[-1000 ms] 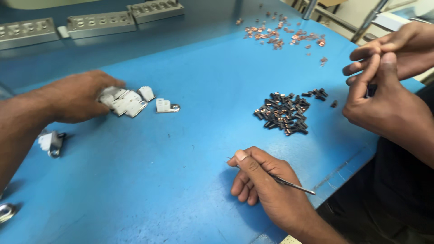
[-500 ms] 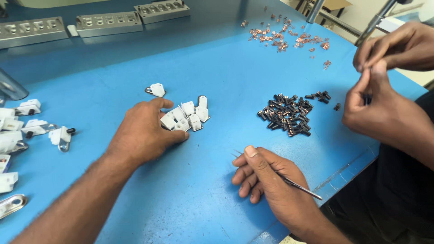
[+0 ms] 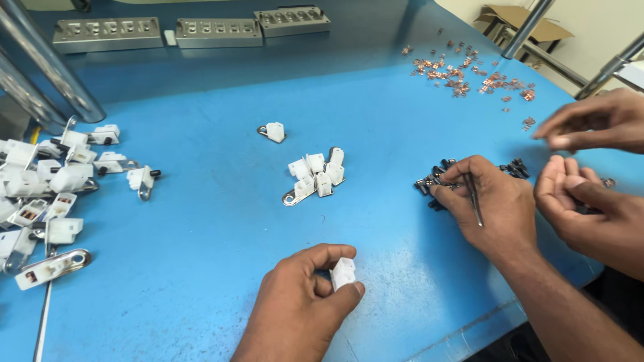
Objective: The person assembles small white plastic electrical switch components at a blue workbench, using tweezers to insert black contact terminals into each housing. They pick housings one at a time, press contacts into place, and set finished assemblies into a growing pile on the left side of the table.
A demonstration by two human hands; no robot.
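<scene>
My left hand [image 3: 305, 302] is near the table's front edge, pinching one white plastic connector block [image 3: 343, 273] between thumb and fingers. A small cluster of the same white blocks with metal tabs [image 3: 315, 176] lies just beyond it, and a single one [image 3: 273, 131] sits farther back. My right hand [image 3: 493, 208] holds thin metal tweezers [image 3: 473, 198] and rests its fingertips on a pile of small dark metal pieces [image 3: 433, 184].
A co-worker's two hands [image 3: 590, 124] [image 3: 594, 214] work at the right edge. Several white blocks [image 3: 54, 181] are heaped at the left. Copper bits [image 3: 463, 74] are scattered at the back right. Grey metal jigs [image 3: 218, 30] line the back of the blue table [image 3: 201, 268].
My left hand drew back from the white cluster toward the front edge with one block in it. My right hand moved from the front edge up onto the dark pile.
</scene>
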